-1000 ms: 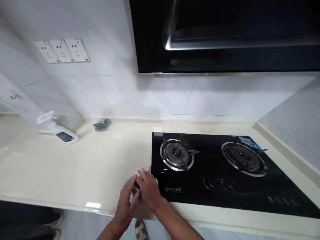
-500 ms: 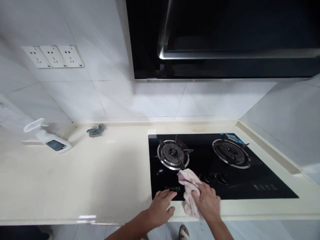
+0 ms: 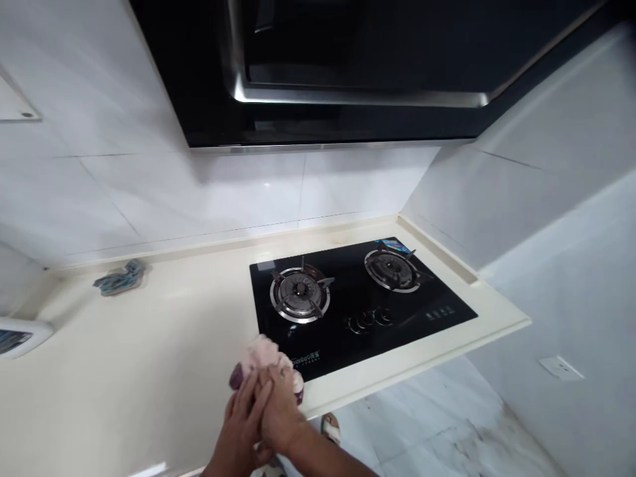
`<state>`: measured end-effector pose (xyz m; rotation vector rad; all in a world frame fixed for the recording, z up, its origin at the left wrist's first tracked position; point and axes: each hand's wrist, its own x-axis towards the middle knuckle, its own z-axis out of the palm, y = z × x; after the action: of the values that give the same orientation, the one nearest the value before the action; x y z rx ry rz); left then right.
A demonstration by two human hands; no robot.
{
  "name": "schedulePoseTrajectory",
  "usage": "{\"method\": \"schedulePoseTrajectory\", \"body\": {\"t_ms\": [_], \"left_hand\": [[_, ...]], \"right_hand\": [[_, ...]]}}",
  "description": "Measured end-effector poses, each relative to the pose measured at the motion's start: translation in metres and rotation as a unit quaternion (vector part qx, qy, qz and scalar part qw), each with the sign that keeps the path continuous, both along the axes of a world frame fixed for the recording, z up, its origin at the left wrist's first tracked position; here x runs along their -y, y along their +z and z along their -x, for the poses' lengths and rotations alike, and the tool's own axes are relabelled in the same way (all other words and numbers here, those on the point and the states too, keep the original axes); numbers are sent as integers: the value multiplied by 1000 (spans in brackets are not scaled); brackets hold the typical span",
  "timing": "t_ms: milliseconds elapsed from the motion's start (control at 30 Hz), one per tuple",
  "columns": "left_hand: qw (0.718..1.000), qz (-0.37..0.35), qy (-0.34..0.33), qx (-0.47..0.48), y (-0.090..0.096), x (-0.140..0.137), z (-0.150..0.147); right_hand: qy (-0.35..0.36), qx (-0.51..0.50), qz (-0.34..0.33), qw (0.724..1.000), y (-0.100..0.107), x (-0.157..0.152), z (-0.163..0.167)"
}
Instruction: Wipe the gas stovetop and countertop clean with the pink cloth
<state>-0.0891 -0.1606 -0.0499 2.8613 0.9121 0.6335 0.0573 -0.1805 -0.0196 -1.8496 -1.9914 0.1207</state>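
A soft, matte pink cloth [image 3: 262,353], bunched into a lumpy wad with dark purple patches at its edges, lies directly under and just beyond the fingertips, at the near left corner of the hob [image 3: 342,354]. The right hand [image 3: 281,407] is bent over the wad and has hold of it; the left hand [image 3: 242,419] lies against it, fingers nearly straight and close together, overlapping the right, and whether they also grip cloth cannot be told. Right of and beyond the hands spreads the hob's flat, glossy black glass, bearing two round burners [image 3: 300,295] with bright metal rims and dark, spiky supports, and rounded black knobs [image 3: 368,320]. Smooth cream countertop [image 3: 173,358] extends left of the hands. Far beyond them on that side sits a crumpled blue-grey rag [image 3: 119,278]; nearer, farther left, a rounded white plastic bottle [image 3: 37,336] is partly visible.
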Motion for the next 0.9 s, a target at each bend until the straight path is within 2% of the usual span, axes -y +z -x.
{"method": "schedulePoseTrajectory", "body": {"t_ms": [133, 267, 367, 467, 600, 700, 800, 900], "left_hand": [[998, -5, 69, -12, -16, 4, 25], [997, -20, 77, 7, -19, 6, 11], [997, -48, 60, 11, -22, 6, -27], [999, -37, 27, -7, -28, 9, -82], [997, 32, -43, -46, -25, 14, -166], [989, 112, -71, -63, -13, 13, -217], [982, 161, -78, -54, -4, 12, -244], [984, 166, -56, -43, -6, 15, -242]], "right_hand": [[70, -6, 5, 998, -1, 5, -4], [124, -51, -8, 991, -3, 17, -37], [118, -78, 8, 990, -8, 27, -72], [65, -95, 20, 993, -17, 40, -117], [-45, -87, -23, 995, -31, 61, -181], [-73, -78, -80, 991, -41, 70, -221], [-79, -93, -112, 986, -49, 70, -243], [-93, -97, -114, 984, -54, 60, -243]]}}
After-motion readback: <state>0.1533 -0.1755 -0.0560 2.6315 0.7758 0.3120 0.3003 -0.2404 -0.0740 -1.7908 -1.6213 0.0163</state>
